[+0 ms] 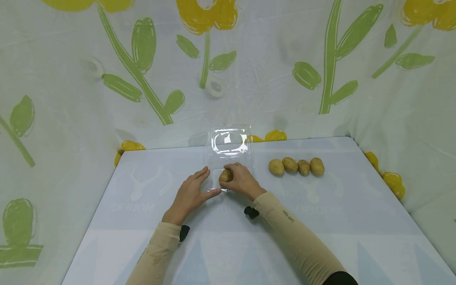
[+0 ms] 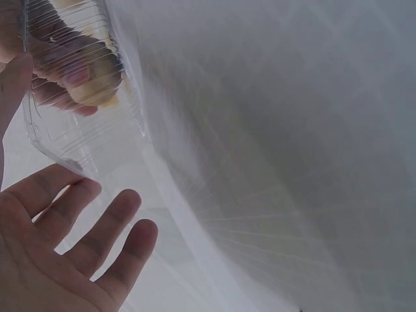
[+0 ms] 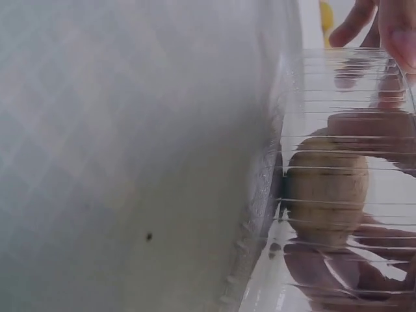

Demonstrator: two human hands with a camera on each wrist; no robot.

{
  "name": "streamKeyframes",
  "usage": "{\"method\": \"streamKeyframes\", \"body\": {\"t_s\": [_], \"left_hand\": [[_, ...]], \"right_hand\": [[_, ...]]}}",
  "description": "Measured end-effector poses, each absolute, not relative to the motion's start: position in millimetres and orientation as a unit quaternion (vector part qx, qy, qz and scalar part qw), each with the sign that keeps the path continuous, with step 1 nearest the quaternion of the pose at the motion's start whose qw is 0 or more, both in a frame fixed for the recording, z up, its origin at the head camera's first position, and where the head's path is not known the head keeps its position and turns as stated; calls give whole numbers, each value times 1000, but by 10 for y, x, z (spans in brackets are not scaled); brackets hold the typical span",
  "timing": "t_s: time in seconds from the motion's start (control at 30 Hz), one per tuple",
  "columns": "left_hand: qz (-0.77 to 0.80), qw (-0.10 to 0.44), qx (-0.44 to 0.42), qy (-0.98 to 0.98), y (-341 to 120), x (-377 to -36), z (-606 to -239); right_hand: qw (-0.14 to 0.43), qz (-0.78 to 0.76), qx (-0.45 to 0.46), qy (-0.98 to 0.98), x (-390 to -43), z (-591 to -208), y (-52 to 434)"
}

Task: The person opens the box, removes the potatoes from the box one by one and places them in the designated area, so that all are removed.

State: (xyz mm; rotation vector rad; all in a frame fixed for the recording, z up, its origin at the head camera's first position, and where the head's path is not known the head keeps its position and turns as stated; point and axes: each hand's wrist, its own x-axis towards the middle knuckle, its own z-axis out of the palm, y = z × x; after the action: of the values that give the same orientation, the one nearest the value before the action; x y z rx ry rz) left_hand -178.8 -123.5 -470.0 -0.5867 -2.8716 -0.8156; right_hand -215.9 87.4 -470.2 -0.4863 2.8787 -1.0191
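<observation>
In the head view my right hand holds a potato between thumb and fingers, inside the base of a clear plastic clamshell box. The box's hinged lid stands raised at the back. My left hand is at the base's left side, fingers spread and thumb at the front edge. Through the ribbed clear wall, the right wrist view shows the potato low in the box with fingers on both sides. From the left wrist, my left hand has its fingertips by the box's corner.
Several potatoes sit in a row on the table, right of the box. A flower-printed curtain hangs behind the table's far edge and along both sides. Small black wrist cameras hang under my sleeves.
</observation>
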Motion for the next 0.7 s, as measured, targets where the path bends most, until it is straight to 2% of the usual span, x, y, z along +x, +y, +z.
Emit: {"method": "streamKeyframes", "body": {"t_s": [0.43,0.7], "left_hand": [[-256,58,-192,-946,-1227,-1801,-4695],[-250,58,-194,-947,-1224,-1812,-4685]], "right_hand": [[-58,-368,-196,907,-2119,-4706,918],[-72,-397,-218,889,-2073,-4588,975]]}}
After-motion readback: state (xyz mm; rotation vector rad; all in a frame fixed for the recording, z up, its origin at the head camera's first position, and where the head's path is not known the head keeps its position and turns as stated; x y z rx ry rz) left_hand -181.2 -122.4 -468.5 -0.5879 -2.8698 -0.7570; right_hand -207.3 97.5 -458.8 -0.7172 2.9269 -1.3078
